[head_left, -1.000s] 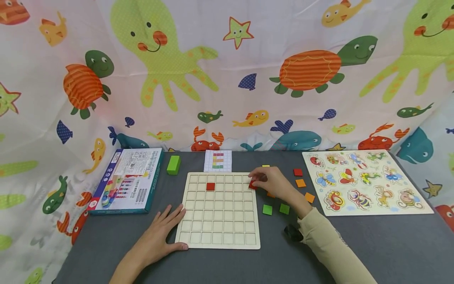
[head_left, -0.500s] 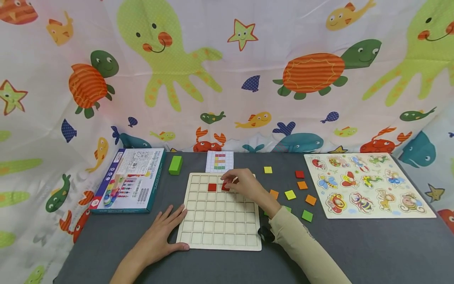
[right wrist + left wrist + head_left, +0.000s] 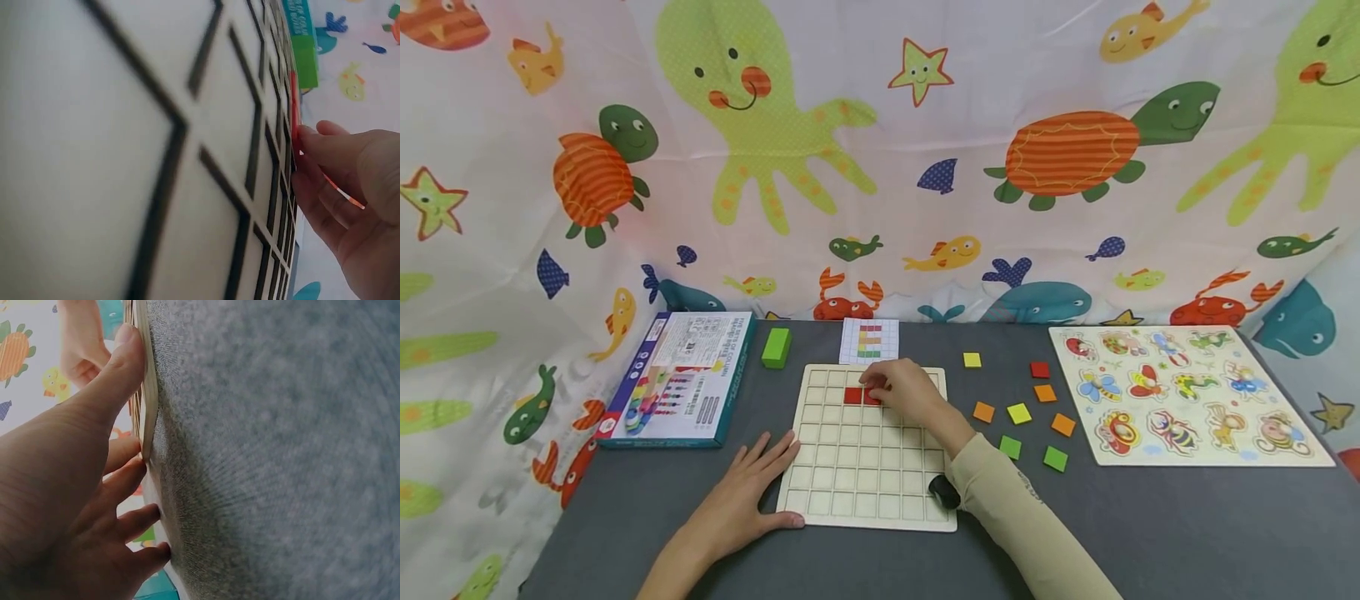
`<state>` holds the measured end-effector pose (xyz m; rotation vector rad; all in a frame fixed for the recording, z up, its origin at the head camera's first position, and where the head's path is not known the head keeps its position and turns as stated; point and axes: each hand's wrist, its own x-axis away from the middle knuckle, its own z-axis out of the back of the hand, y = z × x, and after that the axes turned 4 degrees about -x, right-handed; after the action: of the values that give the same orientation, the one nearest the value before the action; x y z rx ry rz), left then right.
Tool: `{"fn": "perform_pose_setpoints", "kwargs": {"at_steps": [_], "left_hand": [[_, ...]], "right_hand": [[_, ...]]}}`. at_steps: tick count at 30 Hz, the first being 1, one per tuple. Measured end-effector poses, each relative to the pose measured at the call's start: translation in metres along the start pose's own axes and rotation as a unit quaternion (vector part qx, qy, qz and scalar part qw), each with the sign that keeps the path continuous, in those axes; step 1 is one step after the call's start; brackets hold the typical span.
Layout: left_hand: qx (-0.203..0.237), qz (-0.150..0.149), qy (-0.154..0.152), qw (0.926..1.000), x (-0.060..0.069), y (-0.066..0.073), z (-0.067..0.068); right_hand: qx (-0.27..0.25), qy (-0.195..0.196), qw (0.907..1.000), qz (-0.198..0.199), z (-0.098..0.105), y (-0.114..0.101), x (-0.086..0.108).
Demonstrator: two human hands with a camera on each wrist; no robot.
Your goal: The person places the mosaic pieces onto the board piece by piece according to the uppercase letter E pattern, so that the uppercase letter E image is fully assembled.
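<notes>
A pale wooden grid board (image 3: 865, 479) lies on the dark table, with one red square tile (image 3: 853, 396) in its second row. Just right of that tile, my right hand (image 3: 904, 390) pinches another red tile (image 3: 871, 399) at the board's surface. In the right wrist view, the thumb and fingers of my right hand (image 3: 347, 181) meet at the red edge, partly hiding it. My left hand (image 3: 747, 500) rests spread at the board's lower left corner, thumb on the front edge. The left wrist view shows the left fingers (image 3: 134, 487) extended along the board's side.
Loose yellow (image 3: 1018, 413), orange (image 3: 983, 412), green (image 3: 1056, 458) and red tiles (image 3: 1040, 370) lie right of the board. Behind it is a printed pattern card (image 3: 887, 340). A green block (image 3: 777, 347) and a box (image 3: 677, 375) stand left, an insect puzzle board (image 3: 1195, 400) right.
My right hand has carried the red tile leftward from the board's right edge to beside the first red tile. The left hand keeps its place on the board. The view has shifted slightly.
</notes>
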<state>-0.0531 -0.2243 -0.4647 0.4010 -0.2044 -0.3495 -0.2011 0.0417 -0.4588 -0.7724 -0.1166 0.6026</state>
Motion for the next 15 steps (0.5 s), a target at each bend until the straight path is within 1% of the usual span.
{"fn": "perform_pose_setpoints", "kwargs": {"at_steps": [4, 7, 10, 13, 15], "left_hand": [[0.002, 0.007, -0.001, 1.0, 0.002, 0.0, 0.0], [0.003, 0.013, -0.006, 0.9999, 0.003, 0.0, 0.0], [0.003, 0.014, -0.003, 0.9999, 0.004, -0.001, 0.0], [0.0, 0.004, 0.004, 1.0, 0.003, -0.001, -0.001], [0.0, 0.0, 0.004, 1.0, 0.002, -0.001, -0.001]], "right_hand": [[0.012, -0.005, 0.9999, -0.003, -0.003, -0.004, 0.001], [0.004, -0.008, 0.9999, -0.008, -0.002, -0.004, 0.002], [-0.03, 0.001, 0.9995, -0.011, 0.006, -0.002, 0.008], [-0.071, 0.026, 0.9971, -0.011, 0.02, 0.006, 0.018], [-0.088, 0.044, 0.9951, -0.011, 0.031, 0.014, 0.026]]}}
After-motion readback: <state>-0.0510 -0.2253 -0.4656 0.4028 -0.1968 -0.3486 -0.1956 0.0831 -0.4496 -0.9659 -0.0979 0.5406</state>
